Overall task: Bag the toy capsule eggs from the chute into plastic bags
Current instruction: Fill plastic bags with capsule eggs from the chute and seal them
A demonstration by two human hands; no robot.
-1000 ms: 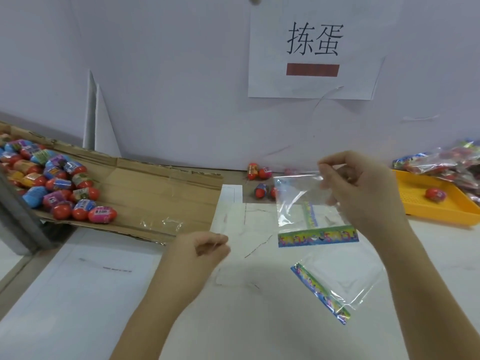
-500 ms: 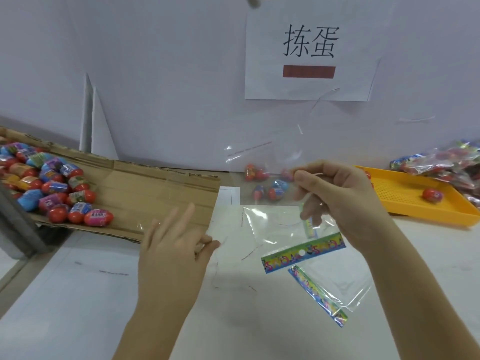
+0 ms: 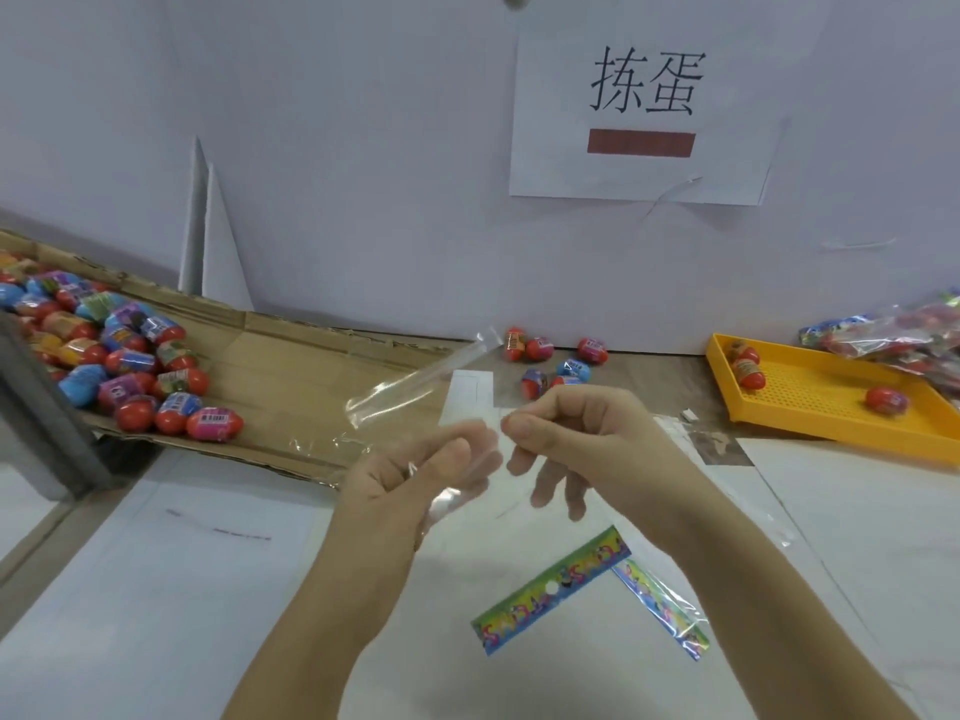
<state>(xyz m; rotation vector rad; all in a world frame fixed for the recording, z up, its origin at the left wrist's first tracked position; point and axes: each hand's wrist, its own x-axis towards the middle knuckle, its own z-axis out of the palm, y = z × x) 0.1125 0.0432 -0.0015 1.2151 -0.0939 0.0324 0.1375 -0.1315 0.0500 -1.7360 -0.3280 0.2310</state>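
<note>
Above the white table (image 3: pixel 156 615), left hand (image 3: pixel 415 480) and right hand (image 3: pixel 587 439) each pinch one clear plastic bag (image 3: pixel 408 396) between them

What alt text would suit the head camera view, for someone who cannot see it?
The left hand and right hand pinch a clear plastic bag above a white table. Toy capsule eggs lie in a cardboard chute at left; a yellow tray sits at right.
</note>
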